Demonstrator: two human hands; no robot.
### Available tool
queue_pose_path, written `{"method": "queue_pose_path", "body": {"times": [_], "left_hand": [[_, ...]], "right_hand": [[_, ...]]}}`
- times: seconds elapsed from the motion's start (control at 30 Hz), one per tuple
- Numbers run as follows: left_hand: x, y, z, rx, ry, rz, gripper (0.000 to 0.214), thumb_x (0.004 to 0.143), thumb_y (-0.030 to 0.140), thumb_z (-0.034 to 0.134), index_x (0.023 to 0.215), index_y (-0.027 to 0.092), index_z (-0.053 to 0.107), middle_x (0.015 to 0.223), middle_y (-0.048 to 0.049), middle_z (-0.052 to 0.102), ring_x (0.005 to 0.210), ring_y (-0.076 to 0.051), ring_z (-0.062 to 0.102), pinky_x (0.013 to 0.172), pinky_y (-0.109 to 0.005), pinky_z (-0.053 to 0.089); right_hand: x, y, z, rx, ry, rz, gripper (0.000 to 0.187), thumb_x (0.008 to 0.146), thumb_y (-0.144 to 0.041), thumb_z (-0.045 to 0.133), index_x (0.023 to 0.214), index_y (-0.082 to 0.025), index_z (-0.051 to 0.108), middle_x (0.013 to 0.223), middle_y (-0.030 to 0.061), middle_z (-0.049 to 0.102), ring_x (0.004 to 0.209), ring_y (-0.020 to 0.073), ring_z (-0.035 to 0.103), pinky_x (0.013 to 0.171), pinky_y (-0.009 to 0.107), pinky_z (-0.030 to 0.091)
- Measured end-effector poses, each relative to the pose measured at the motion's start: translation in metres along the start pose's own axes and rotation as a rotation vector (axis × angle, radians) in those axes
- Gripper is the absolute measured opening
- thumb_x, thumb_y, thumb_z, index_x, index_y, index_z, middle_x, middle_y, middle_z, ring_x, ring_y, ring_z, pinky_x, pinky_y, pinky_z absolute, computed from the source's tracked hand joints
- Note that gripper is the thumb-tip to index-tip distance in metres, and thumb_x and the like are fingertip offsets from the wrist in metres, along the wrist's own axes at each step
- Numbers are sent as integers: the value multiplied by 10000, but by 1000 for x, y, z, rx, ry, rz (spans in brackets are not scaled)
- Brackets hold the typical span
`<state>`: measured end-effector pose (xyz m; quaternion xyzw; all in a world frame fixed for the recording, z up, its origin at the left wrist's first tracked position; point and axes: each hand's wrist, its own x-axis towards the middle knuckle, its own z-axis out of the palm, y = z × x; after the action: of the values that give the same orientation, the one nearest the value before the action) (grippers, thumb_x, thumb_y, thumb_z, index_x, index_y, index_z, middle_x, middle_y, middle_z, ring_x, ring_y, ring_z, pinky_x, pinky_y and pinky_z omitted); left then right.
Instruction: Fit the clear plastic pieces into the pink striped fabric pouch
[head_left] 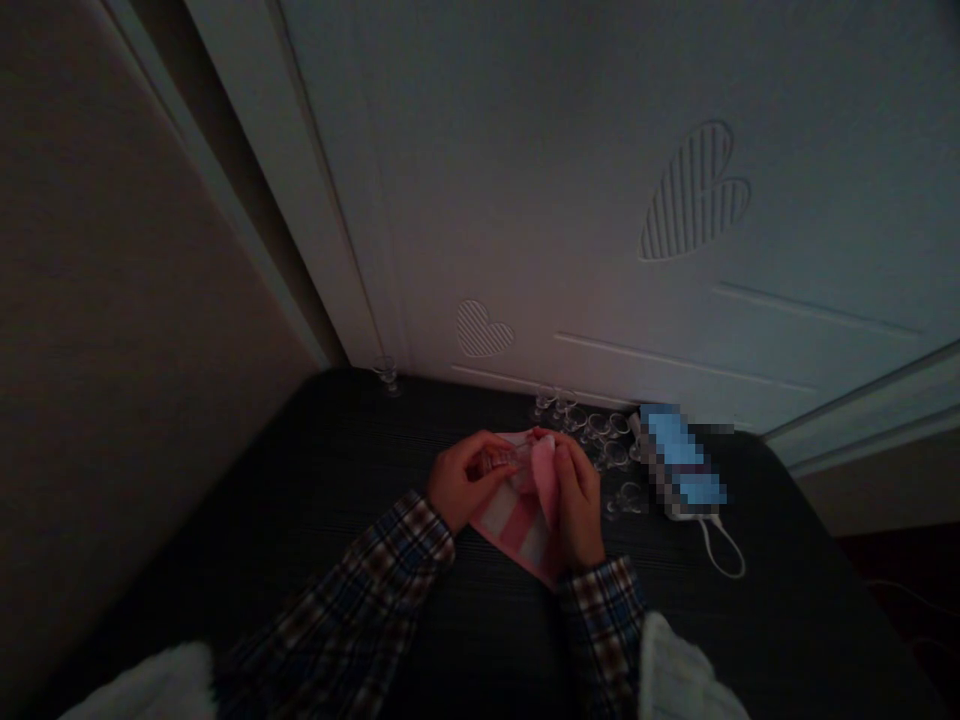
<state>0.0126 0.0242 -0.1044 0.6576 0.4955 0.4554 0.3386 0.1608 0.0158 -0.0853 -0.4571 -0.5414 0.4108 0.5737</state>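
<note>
My left hand (pixel 466 482) is closed around a small clear glass (pixel 496 459), which lies tilted with its other end towards the cloth. A pink and white striped cloth (pixel 517 525) hangs below both hands. Gathered in my right hand (pixel 579 500) is the upper part of this cloth, folded against the glass. The fingertips of the right hand are partly hidden behind the cloth. To the right and behind stand several small clear stemmed glasses (pixel 598 428), with one more glass (pixel 628 497) nearer to me.
A lone stemmed glass (pixel 386 374) stands at the back left corner of the dark table (pixel 315 500). At right lies a phone (pixel 684 455) with a lit, blurred screen and a white cord (pixel 726 560). A white panel with heart reliefs (pixel 484 330) rises behind the table.
</note>
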Motion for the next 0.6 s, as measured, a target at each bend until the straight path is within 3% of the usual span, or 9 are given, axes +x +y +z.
{"method": "queue_pose_path", "body": {"times": [0.13,0.37,0.6], "left_hand": [[-1,5,-1,101,33,73,181,736,263,623,892,173,602,798,-12,622,682,-121,569,578,-208,449],[-5,15,-4,220,152,254,163,743,262,628,882,179,640,692,10,553,550,-77,480,526,-194,413],[-8,13,-2,164,120,351,185,740,226,634,920,185,645,782,-16,607,555,-72,504,541,-192,453]], "right_hand": [[-1,2,1,-48,-20,-33,262,879,-308,370,1027,-191,551,1033,49,605,965,163,553,864,311,409],[-3,0,1,-278,-60,-212,206,890,-261,356,1004,-194,514,1013,52,534,965,151,498,873,316,384],[-4,3,1,-381,5,-230,257,909,-258,284,857,-194,527,904,48,504,882,156,470,825,327,377]]}}
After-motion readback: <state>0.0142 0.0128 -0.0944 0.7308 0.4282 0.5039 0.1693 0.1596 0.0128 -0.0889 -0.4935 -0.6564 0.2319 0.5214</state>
